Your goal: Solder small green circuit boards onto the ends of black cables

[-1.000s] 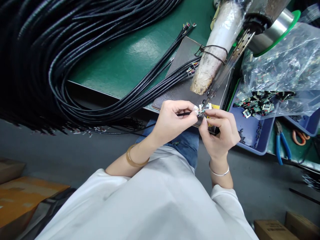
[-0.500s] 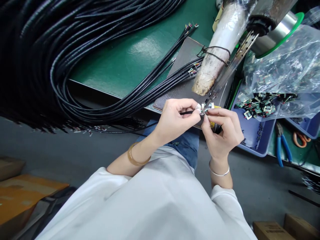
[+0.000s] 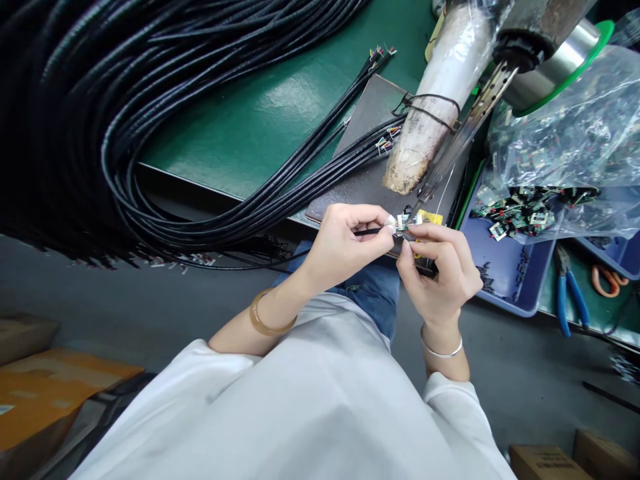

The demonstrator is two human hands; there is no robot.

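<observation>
My left hand point(image 3: 345, 233) is closed in a pinch on a black cable point(image 3: 367, 232), close to its stripped end. Just past those fingertips sits a small pale connector piece point(image 3: 401, 221) with thin wires, beneath the soldering iron point(image 3: 440, 163), whose tip points down at it. My right hand point(image 3: 443, 267) pinches from the other side, thumb and forefinger nearly together beside the connector piece. What lies between them is too small to make out. A yellow piece point(image 3: 431, 217) is just behind the right fingertips, and thin solder wire point(image 3: 446, 190) runs down near it.
Black cables point(image 3: 200, 213) sweep in from the left onto a dark board point(image 3: 370, 100). A white wrapped tube point(image 3: 425, 113) hangs above the work. On the right are a blue tray point(image 3: 530, 293), a bag of small circuit boards point(image 3: 565, 147), blue-handled pliers point(image 3: 570, 297) and a solder spool point(image 3: 560, 73).
Both hands have shifted slightly left and down with the cable end. The connector piece sits a bit further left, and more of the yellow piece shows.
</observation>
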